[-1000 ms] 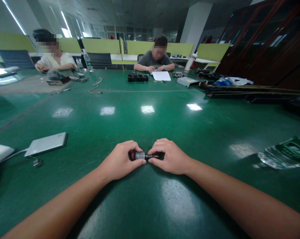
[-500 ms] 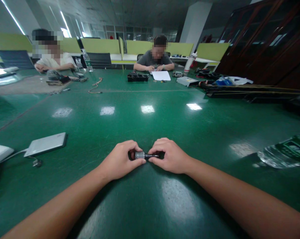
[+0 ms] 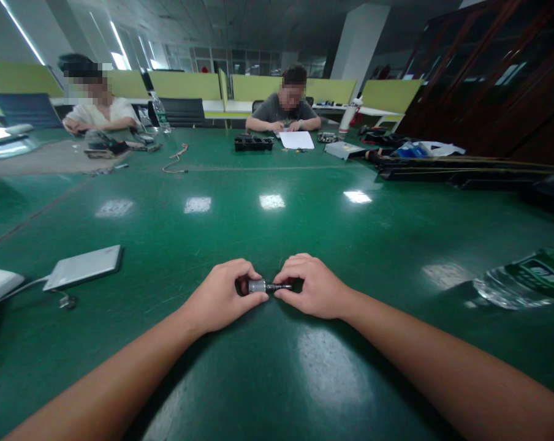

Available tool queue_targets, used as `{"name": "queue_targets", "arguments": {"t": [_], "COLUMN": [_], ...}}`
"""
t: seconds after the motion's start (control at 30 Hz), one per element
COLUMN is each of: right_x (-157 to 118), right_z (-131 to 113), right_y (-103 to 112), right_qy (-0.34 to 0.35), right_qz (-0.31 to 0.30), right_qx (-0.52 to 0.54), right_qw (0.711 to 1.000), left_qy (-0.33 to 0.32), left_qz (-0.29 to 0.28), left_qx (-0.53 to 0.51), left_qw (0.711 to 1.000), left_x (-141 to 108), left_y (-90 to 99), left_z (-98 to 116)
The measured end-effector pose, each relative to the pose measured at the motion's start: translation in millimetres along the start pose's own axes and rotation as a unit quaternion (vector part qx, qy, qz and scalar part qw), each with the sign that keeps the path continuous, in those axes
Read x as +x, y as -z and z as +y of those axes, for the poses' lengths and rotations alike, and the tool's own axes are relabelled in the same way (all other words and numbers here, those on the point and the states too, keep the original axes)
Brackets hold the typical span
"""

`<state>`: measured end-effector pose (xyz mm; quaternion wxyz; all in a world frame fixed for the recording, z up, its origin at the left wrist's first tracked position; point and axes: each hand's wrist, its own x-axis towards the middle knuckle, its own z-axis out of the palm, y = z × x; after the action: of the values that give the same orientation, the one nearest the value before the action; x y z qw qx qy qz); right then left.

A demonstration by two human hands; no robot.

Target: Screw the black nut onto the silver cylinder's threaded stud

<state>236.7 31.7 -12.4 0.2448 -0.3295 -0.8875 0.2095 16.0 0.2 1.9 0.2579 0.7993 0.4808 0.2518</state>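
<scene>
A small silver cylinder (image 3: 257, 286) with a thin, dark, ridged shaft (image 3: 279, 286) lies level, low over the green table; its exact kind is too small to make out. My left hand (image 3: 226, 293) pinches the silver end between thumb and fingers, partly covering its left tip. From the other side, my right hand (image 3: 311, 286) has its thumb and curled fingers around the shaft. How firmly those fingers press on it is hard to see. The two hands face each other with a narrow gap between their fingertips.
At left lie a silver flat box (image 3: 83, 267) with a cable and a white device (image 3: 0, 285). A water bottle (image 3: 527, 278) lies on its side at right. Across the table (image 3: 240, 214) sit two people, near a black tray (image 3: 253, 143) and white paper (image 3: 296, 140).
</scene>
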Motion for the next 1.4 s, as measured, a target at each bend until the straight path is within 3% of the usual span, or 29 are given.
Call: {"name": "queue_targets", "arguments": {"t": [0.7, 1.0, 1.4], "right_x": [1, 0, 1], "right_z": [4, 16, 16], "right_y": [2, 7, 2], "right_qy": [-0.013, -0.104, -0.061], "right_qz": [0.023, 0.052, 0.053], "right_qx": [-0.011, -0.060, -0.049], "right_qw": [1.000, 0.991, 0.995], "left_qy": [-0.011, -0.001, -0.011], "left_qz": [0.021, 0.047, 0.043], "left_qx": [0.015, 0.042, 0.028], "left_qw": [1.000, 0.998, 0.999], "left_x": [1, 3, 3], "left_y": [3.3, 8.7, 8.1], "left_z": [-6, -16, -17]}}
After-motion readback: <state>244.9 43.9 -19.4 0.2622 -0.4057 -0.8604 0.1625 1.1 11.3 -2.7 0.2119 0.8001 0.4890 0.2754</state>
